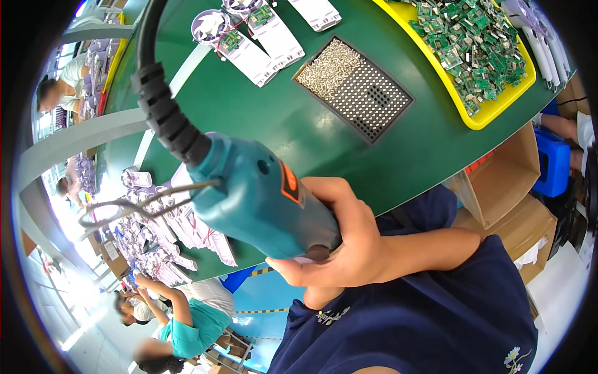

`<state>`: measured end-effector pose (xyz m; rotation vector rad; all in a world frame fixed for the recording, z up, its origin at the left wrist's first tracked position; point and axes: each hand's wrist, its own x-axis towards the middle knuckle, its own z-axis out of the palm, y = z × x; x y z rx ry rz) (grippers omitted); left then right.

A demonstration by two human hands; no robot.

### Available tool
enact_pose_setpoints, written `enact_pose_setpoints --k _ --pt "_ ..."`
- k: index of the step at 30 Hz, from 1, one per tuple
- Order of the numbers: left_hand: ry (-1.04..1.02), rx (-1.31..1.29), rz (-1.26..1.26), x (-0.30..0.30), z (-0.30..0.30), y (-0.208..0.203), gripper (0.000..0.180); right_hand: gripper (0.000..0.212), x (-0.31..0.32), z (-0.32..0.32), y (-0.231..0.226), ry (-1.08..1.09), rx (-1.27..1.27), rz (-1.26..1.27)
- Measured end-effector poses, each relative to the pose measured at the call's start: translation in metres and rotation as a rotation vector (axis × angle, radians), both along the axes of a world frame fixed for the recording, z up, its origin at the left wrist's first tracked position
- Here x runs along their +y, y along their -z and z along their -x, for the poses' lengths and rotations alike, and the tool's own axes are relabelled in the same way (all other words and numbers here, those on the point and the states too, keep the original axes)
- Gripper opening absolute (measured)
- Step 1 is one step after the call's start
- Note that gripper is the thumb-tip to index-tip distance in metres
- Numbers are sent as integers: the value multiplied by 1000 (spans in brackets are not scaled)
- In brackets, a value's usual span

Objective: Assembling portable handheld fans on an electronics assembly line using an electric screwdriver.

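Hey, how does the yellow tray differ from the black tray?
The yellow tray looks larger and runs out of frame; the black tray shows whole. The yellow tray holds heaped green circuit boards; the black tray holds small metallic pieces. The yellow tray's visible corners are rounded; the black tray's are sharper. Both rest on the green table.

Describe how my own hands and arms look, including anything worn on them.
Your right hand is ungloved, with no ring showing, and your right forearm is bare, without a visible watch or bracelet. Your navy top carries small daisy-like flowers and light lettering; where its sleeve ends is hard to tell. Your left hand can't be made out clearly.
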<state>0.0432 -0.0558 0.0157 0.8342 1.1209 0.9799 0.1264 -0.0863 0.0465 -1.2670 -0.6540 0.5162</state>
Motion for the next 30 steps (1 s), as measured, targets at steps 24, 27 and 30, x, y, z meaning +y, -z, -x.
enact_pose_setpoints --k 24,27,30 --pt "109 106 -425 10 -16 6 15 39 -30 -32 40 -206 909 33" --pt "111 166 -447 9 -11 14 15 39 -26 -33 30 -116 692 252" --pt "123 213 -518 10 -9 24 16 43 -23 -38 27 -137 646 307"
